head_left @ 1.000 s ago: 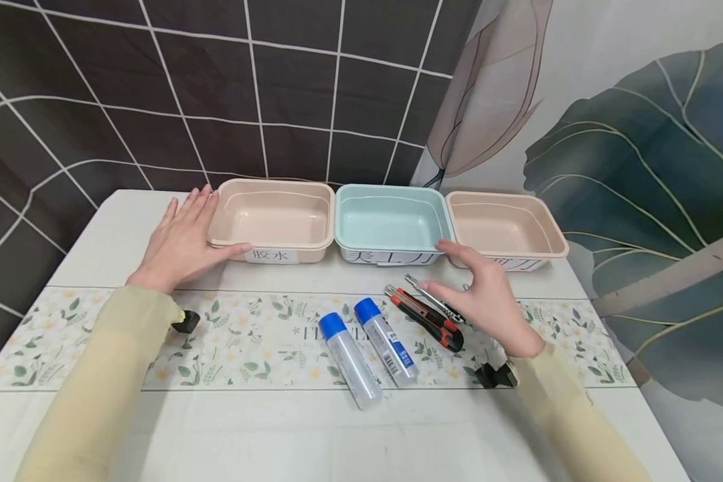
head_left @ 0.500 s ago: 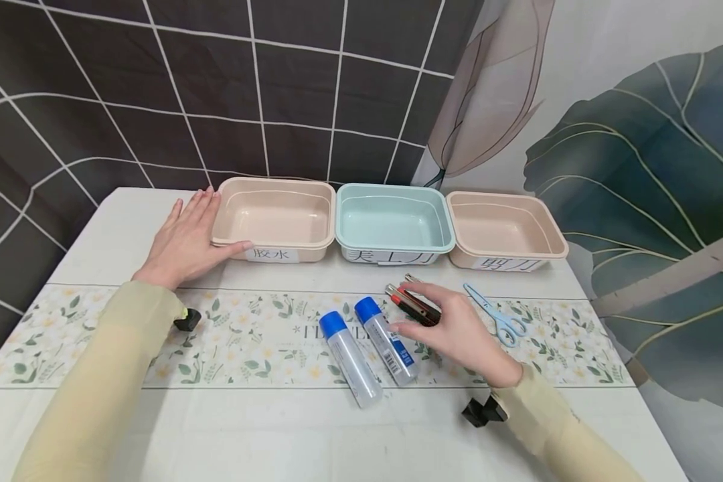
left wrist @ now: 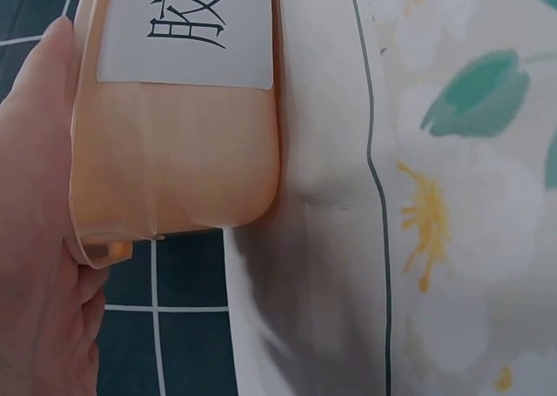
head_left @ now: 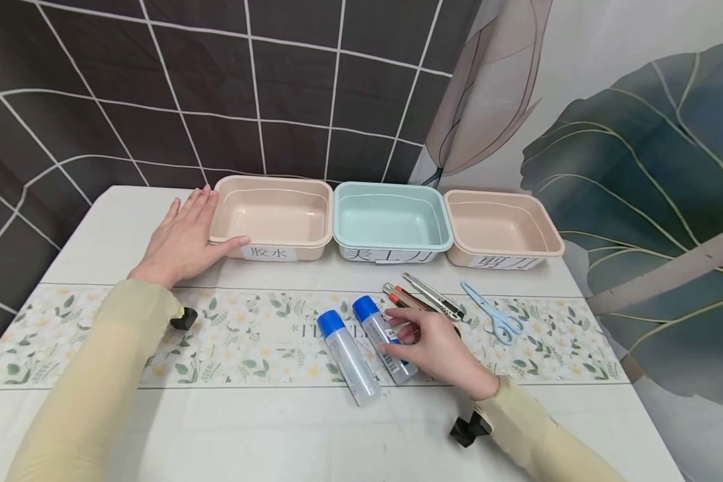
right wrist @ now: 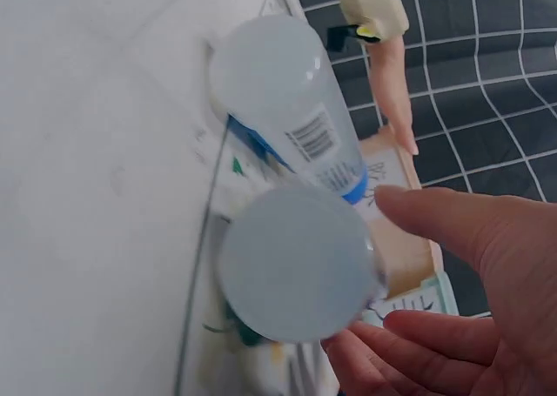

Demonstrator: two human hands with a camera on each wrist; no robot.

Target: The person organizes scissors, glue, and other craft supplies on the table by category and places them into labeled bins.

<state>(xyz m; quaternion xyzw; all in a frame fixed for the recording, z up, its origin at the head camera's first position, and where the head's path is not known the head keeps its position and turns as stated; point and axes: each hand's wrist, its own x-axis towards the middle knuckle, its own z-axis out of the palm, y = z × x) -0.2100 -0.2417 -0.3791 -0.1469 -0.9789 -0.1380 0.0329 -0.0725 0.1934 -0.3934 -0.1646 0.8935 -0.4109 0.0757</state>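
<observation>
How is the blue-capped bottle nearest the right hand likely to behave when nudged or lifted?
Pushed sideways, the blue-capped bottle would probably roll: it lies on its side and its base looks round. Its smooth-looking wall might slip in the right hand. Its straight sides suggest a fairly stiff body.

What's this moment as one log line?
Left hand: touching left bin | Right hand: at right glue bottle, grip unclear | Scissors: on table

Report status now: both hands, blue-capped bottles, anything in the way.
Left hand against left bin. Right hand open at right bottle, contact unclear. Left bottle lying alongside. Red-black cutter close by, partly hidden by right hand.
</observation>
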